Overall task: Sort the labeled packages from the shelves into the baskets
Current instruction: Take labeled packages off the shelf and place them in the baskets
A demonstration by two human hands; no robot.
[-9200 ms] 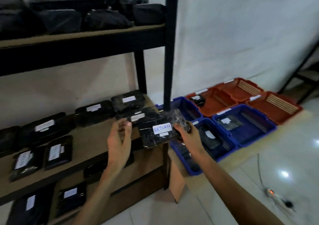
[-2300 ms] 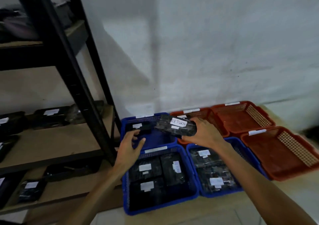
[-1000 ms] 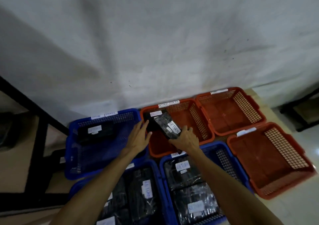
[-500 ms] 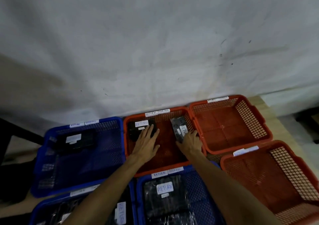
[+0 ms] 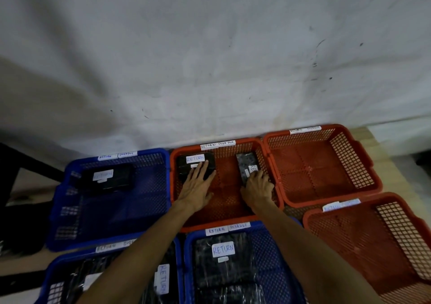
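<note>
Both my hands are inside the middle orange basket (image 5: 224, 208), tagged RETURN OVERDUE. My left hand (image 5: 197, 184) lies flat with straight fingers on a black wrapped package (image 5: 186, 163) labelled RETURN at the basket's back left. My right hand (image 5: 257, 187) rests on the near end of a second black package (image 5: 246, 163), which lies lengthwise by the right wall; its fingers curl over the package's label end.
Blue baskets sit at the left (image 5: 112, 196) with one package, and at the front left (image 5: 109, 278) and front middle (image 5: 235, 266) with several packages. Two orange baskets (image 5: 321, 163) (image 5: 373, 240) stand on the right. A white wall rises behind.
The package my right hand carried from the shelf went down into the middle orange basket. In the last half second both hands stayed nearly still on the two packages.
</note>
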